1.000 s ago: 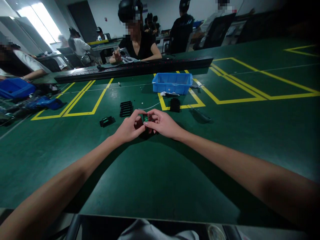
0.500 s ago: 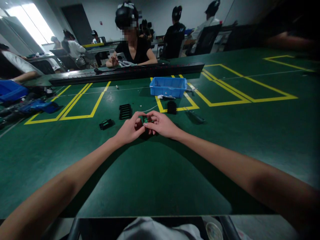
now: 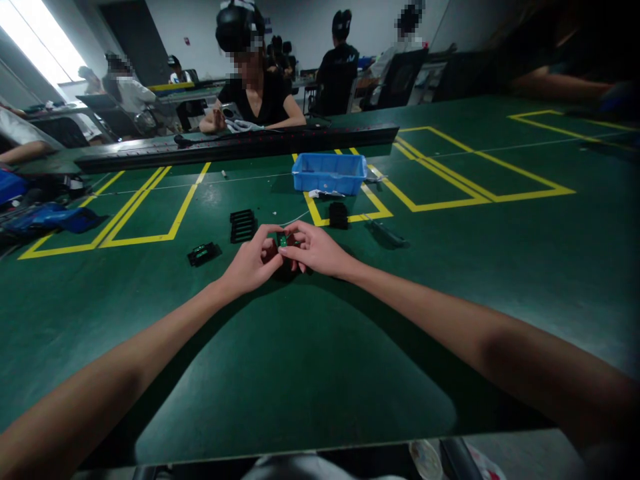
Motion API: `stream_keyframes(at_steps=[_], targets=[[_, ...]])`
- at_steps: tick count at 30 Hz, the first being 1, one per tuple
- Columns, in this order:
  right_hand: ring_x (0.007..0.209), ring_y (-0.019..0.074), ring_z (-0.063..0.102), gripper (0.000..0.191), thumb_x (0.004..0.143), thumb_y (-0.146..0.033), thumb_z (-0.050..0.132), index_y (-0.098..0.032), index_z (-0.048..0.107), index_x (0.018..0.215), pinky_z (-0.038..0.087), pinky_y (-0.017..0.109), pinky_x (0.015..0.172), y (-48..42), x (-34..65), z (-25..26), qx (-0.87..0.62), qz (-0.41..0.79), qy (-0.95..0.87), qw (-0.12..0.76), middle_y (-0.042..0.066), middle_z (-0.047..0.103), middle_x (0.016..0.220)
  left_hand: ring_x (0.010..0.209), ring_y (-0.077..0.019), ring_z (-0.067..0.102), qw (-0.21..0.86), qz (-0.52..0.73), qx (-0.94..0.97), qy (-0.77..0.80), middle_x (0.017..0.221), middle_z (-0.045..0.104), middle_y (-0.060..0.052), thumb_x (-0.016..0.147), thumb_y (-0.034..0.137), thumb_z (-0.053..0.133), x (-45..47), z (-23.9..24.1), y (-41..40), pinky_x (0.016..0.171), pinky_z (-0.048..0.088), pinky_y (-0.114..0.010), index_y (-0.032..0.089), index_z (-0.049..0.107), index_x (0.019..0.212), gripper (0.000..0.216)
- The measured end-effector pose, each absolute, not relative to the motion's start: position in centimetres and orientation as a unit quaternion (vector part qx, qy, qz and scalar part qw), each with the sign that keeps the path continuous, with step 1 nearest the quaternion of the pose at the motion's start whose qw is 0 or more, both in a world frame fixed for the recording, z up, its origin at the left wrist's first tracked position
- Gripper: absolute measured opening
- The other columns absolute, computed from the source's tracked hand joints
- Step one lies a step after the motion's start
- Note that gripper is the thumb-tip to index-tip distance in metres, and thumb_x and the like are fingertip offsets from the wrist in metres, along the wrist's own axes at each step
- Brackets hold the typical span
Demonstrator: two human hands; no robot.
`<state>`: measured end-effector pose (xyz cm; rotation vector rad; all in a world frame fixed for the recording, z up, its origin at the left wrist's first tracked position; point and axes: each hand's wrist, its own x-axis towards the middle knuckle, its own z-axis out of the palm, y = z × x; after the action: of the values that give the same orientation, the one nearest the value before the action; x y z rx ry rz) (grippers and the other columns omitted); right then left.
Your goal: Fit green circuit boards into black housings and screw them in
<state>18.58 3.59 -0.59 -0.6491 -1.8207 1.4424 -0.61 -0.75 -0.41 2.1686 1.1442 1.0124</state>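
Both hands meet over the middle of the green table (image 3: 320,360), left hand (image 3: 250,263) and right hand (image 3: 315,250) pinched together on one small green circuit board (image 3: 283,239) with a dark part under it, held just above the tabletop. If I were doing this bit, I'd keep the fingertips on the board's edges and steady the wrists on the table, so nothing bends or slips. Count of loose stuff nearby: one blue bin (image 3: 329,173), one black slotted tray (image 3: 243,226), one black block (image 3: 339,215), and one more small module (image 3: 203,253) off to the left. A person sits across.
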Motion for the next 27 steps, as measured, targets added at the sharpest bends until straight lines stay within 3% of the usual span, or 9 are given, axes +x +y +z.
stream_keyframes(at_steps=[11, 27], targets=[[0.052, 0.0114, 0.062, 0.033, 0.087, -0.028, 0.069, -0.017, 0.049, 0.111, 0.049, 0.021, 0.041, 3.77, 18.99, -0.71, -0.241, 0.564, -0.711, 0.343, -0.003, 0.061, 0.074, 0.053, -0.0077, 0.048, 0.219, 0.364, 0.806, 0.413, 0.067, 0.05, 0.007, 0.095, 0.027, 0.055, -0.54, -0.31, -1.07, 0.052, 0.033, -0.018, 0.019, 0.043, 0.13, 0.038], [0.057, 0.0127, 0.065, 0.037, 0.086, -0.034, 0.071, -0.017, 0.05, 0.112, 0.053, 0.024, 0.048, 3.35, 18.89, -0.83, -0.268, 0.552, -0.707, 0.351, -0.001, 0.065, 0.076, 0.054, -0.0097, 0.052, 0.224, 0.369, 0.813, 0.39, 0.068, 0.054, 0.005, 0.097, 0.03, 0.053, -0.85, -0.25, -0.57, 0.052, 0.033, -0.019, 0.019, 0.043, 0.134, 0.04]])
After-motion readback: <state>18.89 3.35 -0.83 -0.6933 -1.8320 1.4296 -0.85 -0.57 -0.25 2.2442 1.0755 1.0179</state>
